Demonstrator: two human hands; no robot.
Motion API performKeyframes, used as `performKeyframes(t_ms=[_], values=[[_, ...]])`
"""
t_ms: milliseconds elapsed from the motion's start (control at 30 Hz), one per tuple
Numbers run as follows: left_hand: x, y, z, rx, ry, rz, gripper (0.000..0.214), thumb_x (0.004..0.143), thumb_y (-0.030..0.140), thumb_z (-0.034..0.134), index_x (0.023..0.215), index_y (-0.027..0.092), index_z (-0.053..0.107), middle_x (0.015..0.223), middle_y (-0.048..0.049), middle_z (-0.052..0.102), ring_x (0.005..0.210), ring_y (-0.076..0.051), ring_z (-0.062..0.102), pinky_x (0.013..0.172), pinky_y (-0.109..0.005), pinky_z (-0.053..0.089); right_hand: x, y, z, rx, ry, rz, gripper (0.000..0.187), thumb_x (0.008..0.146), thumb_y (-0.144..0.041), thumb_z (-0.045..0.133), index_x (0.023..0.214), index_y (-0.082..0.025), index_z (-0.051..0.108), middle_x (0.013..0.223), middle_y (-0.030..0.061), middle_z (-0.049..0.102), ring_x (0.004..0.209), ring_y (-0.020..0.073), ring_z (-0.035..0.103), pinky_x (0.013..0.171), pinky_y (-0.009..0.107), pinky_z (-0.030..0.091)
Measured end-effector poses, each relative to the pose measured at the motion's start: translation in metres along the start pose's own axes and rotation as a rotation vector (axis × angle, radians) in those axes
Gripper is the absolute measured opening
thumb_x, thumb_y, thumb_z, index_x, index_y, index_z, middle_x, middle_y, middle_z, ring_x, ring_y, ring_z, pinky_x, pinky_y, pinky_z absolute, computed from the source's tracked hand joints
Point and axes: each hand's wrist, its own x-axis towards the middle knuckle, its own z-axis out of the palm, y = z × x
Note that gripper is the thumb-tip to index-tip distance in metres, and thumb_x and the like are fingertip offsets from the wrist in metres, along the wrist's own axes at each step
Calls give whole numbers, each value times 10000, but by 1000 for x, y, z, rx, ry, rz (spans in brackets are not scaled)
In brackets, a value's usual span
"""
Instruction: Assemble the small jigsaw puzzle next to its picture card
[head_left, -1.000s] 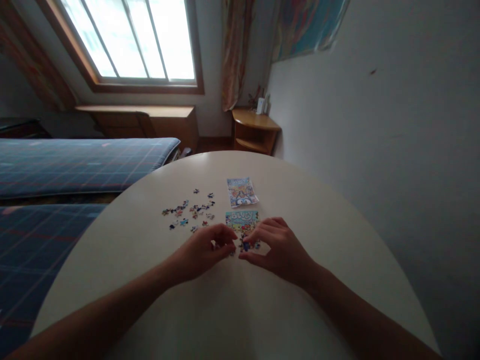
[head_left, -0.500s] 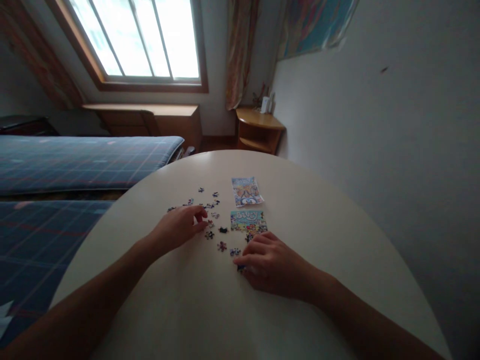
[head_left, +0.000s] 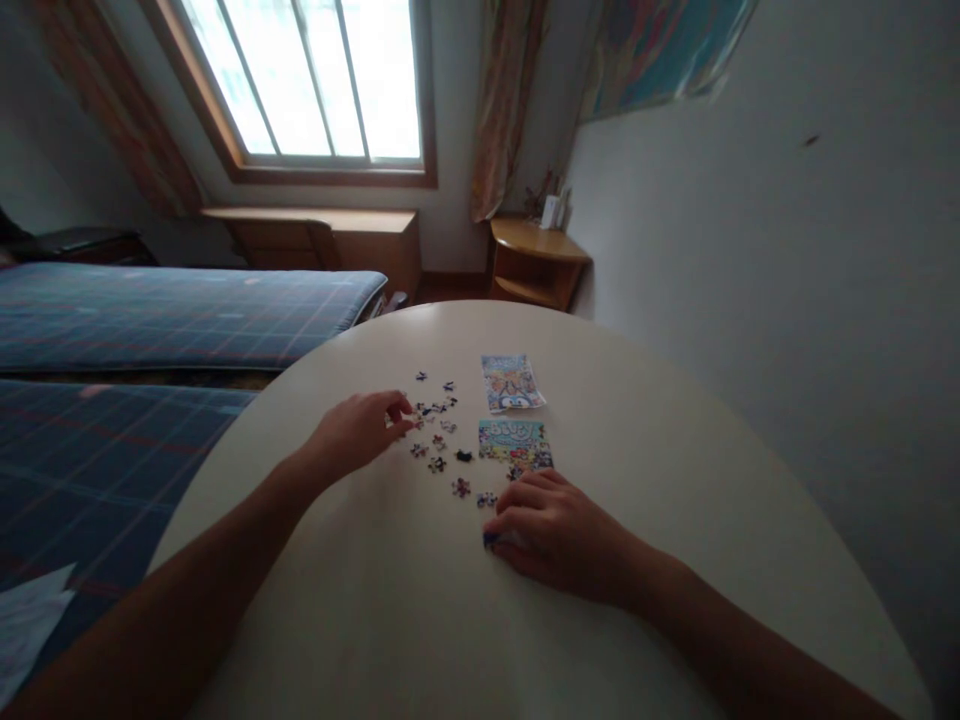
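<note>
My right hand [head_left: 551, 530] rests low over the table, thumb and fingers pinched on a dark blue puzzle piece [head_left: 490, 540], most of it hidden by the fingertips. Just beyond those fingers is a partly assembled jigsaw puzzle [head_left: 514, 440] with "BLUEY" lettering along its top; my hand covers its lower part. My left hand [head_left: 364, 425] hovers at the left edge of the scattered puzzle pieces [head_left: 437, 464], thumb and index finger apart and nothing visible between them. Between the hands lie a reddish piece [head_left: 461, 487], a black piece [head_left: 464, 455] and a pale piece [head_left: 486, 499].
A small printed picture sheet [head_left: 513, 384] lies behind the puzzle on the round cream table [head_left: 637, 440]. Beds with blue plaid covers [head_left: 187, 320] stand at the left, with white paper [head_left: 34, 620] on the nearer one. A wall [head_left: 825, 300] runs along the right side.
The view has turned slightly left. My left hand has drawn back leftward and away from the nearer pieces, uncovering some. The right hand stays beside the puzzle, still holding the dark blue piece.
</note>
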Motion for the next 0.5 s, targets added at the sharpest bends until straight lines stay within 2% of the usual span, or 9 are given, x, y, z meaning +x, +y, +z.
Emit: performKeyframes(t_ms=[167, 300, 400, 500], values=[[7, -31, -11, 137, 50, -188, 222, 853, 375, 566, 931, 268, 744, 918, -47, 743, 817, -239, 670, 678, -303, 445, 1, -2, 1, 8, 18, 6, 125, 901, -290, 648, 1007, -244, 693, 939, 30, 702, 901, 200, 628, 863, 360, 431], [12, -53, -12, 152, 59, -220, 224, 849, 359, 566, 917, 256, 752, 969, -62, 748, 867, -253, 674, 720, -309, 455, -1, 2, -2, 31, 26, -5, 173, 889, -289, 660, 1055, -244, 681, 955, 28, 709, 910, 204, 635, 873, 373, 432], [14, -53, -11, 133, 52, -203, 223, 847, 359, 571, 922, 247, 749, 960, -59, 752, 840, -232, 676, 719, -292, 453, -2, 8, -5, 26, 45, 0, 149, 903, -268, 640, 1044, -244, 682, 967, 30, 716, 931, 199, 647, 891, 374, 433], [12, -41, -9, 32, -12, -100, 229, 852, 382, 574, 924, 244, 742, 899, -30, 753, 770, -188, 669, 688, -258, 449, -4, 15, -9, 8, 63, 19, 144, 915, -248, 618, 1043, -248, 685, 977, 35, 719, 945, 195, 654, 886, 368, 440]])
